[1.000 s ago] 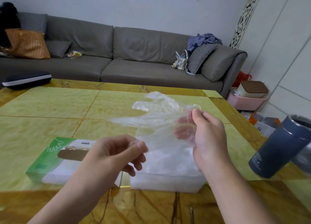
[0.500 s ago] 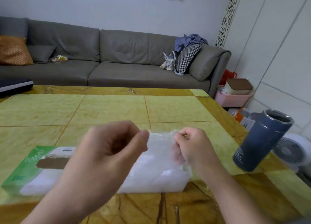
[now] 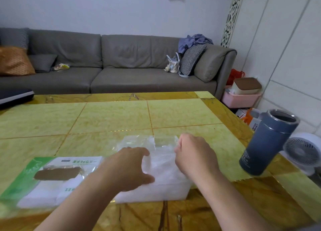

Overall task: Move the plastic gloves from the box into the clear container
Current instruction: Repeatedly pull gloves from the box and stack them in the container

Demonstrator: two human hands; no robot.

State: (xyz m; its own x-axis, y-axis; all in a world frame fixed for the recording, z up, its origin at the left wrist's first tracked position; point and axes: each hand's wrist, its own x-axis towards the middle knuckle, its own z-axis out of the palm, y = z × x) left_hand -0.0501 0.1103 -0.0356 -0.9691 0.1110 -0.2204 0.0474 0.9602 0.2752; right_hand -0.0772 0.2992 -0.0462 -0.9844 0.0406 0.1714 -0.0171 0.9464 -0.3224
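Observation:
A clear container [image 3: 152,196] full of crumpled plastic gloves stands near the table's front edge. A thin clear plastic glove [image 3: 139,142] lies spread over its top and far rim. My left hand [image 3: 128,168] hovers over the container's left side, thumb and fingers spread in a loose curve and touching the plastic. My right hand [image 3: 194,154] is curled at the right far corner and pinches the glove's edge. The green and white glove box [image 3: 52,178] lies flat to the left of the container, its brown opening facing up.
A blue open-topped tumbler [image 3: 267,144] stands at the yellow tiled table's [image 3: 111,116] right edge, with a small white fan [image 3: 304,151] on the floor beyond. A dark flat object [image 3: 13,95] sits at the far left. A grey sofa runs behind.
Both hands have lowered the held-up glove onto the container. My left hand has loosened from a pinch into a spread curve, and my right hand has moved to the right far corner.

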